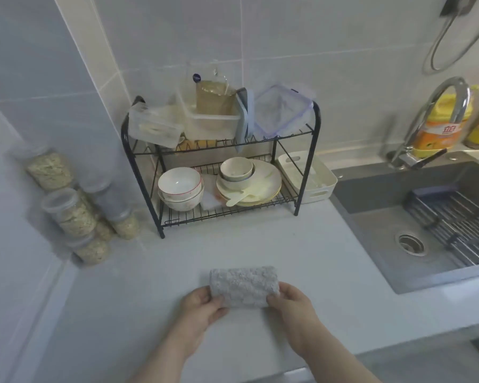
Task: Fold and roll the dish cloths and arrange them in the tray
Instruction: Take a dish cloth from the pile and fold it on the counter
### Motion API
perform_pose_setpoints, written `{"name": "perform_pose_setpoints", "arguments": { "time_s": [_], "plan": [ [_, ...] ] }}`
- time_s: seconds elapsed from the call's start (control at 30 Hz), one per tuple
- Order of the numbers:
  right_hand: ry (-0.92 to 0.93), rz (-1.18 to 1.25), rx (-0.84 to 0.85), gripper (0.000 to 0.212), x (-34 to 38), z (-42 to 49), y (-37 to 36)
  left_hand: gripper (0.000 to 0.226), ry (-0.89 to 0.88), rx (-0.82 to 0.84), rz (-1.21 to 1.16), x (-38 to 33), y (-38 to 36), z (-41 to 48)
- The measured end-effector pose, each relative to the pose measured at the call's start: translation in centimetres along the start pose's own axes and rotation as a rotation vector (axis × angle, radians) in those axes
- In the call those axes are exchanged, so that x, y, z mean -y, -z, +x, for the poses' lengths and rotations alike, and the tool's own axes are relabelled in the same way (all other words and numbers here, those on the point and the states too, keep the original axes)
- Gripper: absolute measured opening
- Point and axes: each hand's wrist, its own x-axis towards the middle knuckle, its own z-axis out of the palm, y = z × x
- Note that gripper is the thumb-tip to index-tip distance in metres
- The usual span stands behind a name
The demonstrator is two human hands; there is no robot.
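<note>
A grey, nubbly dish cloth lies rolled up on the pale counter, near its front edge. My left hand grips the roll's left end, fingers curled round it. My right hand holds the right end the same way. A cream tray with cut-out handles stands at the back, just right of the dish rack and left of the sink. Nothing shows inside the tray.
A black wire dish rack holds bowls, plates and plastic boxes. Stacked jars of grain stand at the left wall. A grey sink with a drying grid, a tap and yellow bottles are at the right.
</note>
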Motion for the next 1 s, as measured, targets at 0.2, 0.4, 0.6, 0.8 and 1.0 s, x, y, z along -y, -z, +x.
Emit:
{"name": "perform_pose_setpoints", "arguments": {
  "time_s": [0.2, 0.4, 0.6, 0.8, 1.0],
  "plan": [
    [0.015, 0.221, 0.052, 0.031, 7.7, -3.8, 2.8, 0.019, -0.102, 0.107, 0.099, -7.1, -5.0, -1.9],
    [0.295, 0.485, -0.008, 0.037, 16.8, -11.1, 11.6, 0.038, -0.335, 0.445, 0.293, -12.8, -18.3, -5.3],
    [0.508, 0.727, -0.343, 0.045, 20.3, -20.2, 23.9, 0.061, -0.354, 0.78, 0.371, -11.0, -35.9, -10.6],
    [0.693, 0.833, -0.607, 0.042, 19.6, -28.3, 37.0, 0.042, -0.354, 1.073, 0.441, -5.8, -51.4, -16.6],
    [0.805, 1.093, -0.745, 0.038, 18.2, -33.5, 51.3, 0.041, -0.278, 1.277, 0.579, 1.3, -65.4, -22.9]
  ]
}}
